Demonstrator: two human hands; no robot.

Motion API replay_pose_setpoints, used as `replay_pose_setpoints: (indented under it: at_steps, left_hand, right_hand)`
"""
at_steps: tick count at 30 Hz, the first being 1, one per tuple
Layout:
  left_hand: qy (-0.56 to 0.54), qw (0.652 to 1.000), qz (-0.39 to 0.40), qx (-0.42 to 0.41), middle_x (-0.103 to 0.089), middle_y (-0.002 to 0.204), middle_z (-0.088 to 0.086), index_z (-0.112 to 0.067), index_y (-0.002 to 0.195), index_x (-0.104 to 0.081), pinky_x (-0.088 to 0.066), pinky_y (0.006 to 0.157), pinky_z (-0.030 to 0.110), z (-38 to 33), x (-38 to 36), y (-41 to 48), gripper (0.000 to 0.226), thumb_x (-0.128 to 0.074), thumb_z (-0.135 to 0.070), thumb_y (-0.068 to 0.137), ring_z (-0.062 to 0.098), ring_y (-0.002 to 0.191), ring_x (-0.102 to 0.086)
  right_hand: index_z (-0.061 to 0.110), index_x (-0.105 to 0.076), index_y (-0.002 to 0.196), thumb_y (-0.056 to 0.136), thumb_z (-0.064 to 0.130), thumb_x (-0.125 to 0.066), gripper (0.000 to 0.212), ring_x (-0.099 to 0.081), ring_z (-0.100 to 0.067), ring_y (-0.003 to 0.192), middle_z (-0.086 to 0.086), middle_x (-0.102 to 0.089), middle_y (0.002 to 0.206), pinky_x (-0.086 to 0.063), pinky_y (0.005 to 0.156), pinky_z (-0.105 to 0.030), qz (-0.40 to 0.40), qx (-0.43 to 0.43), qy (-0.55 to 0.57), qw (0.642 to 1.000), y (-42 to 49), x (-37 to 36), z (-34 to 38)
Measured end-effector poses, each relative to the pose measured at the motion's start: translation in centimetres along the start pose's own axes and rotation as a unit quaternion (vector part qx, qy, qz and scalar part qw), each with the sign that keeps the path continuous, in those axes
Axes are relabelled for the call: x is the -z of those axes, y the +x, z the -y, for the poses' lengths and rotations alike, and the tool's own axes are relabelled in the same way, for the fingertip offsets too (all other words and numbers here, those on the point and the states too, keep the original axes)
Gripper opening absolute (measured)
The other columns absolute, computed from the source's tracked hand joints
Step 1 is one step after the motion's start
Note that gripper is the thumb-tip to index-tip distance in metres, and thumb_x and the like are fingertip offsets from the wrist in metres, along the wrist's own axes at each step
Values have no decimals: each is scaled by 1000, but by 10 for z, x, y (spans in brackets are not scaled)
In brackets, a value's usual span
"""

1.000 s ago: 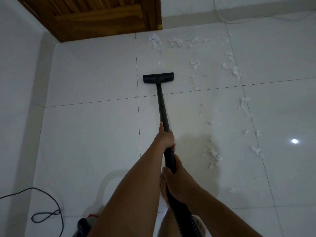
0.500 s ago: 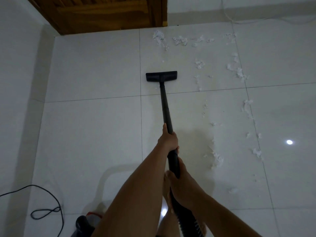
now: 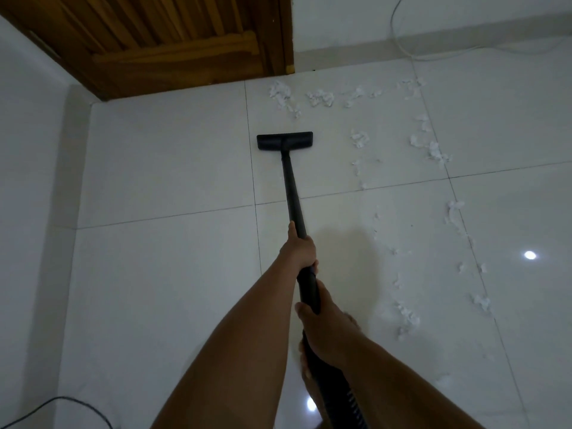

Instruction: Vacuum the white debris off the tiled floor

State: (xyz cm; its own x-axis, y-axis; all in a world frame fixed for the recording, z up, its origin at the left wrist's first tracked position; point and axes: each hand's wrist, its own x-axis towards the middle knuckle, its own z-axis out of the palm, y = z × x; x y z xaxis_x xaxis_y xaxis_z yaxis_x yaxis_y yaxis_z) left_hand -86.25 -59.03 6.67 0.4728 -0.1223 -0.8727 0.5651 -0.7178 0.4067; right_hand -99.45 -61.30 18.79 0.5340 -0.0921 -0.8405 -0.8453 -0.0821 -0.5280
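A black vacuum wand runs away from me to a flat black floor head resting on the white tiled floor. My left hand grips the wand farther up. My right hand grips it lower, where the ribbed hose starts. White debris lies in clumps beyond the head near the door. More debris trails down the right side to a clump beside my right hand. The head sits a short way left of and below these clumps.
A wooden door stands at the far left corner. A white wall closes the left side. A black cable lies at the bottom left, and a white cable runs along the far skirting.
The view has tilted up slightly, showing more of the door. The floor head has slid a little forward toward the debris by the door. Both hands keep their grip.
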Motion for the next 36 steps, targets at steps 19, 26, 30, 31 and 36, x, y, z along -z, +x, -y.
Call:
replay_pose_setpoints:
  at_steps: [19, 26, 30, 31, 36]
  left_hand:
    - [7, 1000, -25, -14, -68, 83, 14, -45, 159, 9, -49, 44, 25, -79, 27, 88, 66, -31, -32, 109, 16, 50, -60]
    - [4, 1000, -27, -12, -66, 82, 13, -44, 159, 8, -48, 43, 24, -91, 28, 95, 66, -32, -31, 109, 15, 50, -59]
    - [4, 999, -30, -12, -66, 80, 12, -44, 159, 9, -50, 47, 27, -101, 29, 100, 67, -34, -30, 109, 16, 51, -59]
    - [6, 999, -31, -13, -65, 78, 12, -44, 159, 9, -50, 48, 27, -103, 31, 102, 68, -34, -30, 109, 16, 51, -58]
    - [6, 999, -40, -12, -65, 80, 12, -46, 159, 9, -49, 46, 26, -105, 33, 109, 66, -32, -31, 109, 15, 49, -57]
  right_hand:
    - [54, -8, 155, 108, 37, -41, 60, -64, -16, 54, -14, -67, 80, -56, 54, -28, 31, -46, 93, 994, 103, 42, 46]
    - [53, -10, 155, 108, 37, -40, 58, -64, -16, 55, -12, -66, 78, -57, 54, -27, 33, -39, 78, 996, 110, 53, 53]
    - [47, -15, 155, 110, 30, -40, 54, -58, -15, 51, -13, -59, 78, -53, 49, -25, 41, -21, 108, 993, 111, 62, 62]
    - [45, -16, 155, 110, 30, -41, 54, -58, -15, 51, -13, -59, 78, -53, 48, -25, 41, -19, 113, 992, 113, 63, 64]
    - [46, -16, 155, 110, 30, -41, 54, -58, -16, 53, -13, -59, 79, -53, 50, -27, 44, -22, 120, 992, 122, 62, 64]
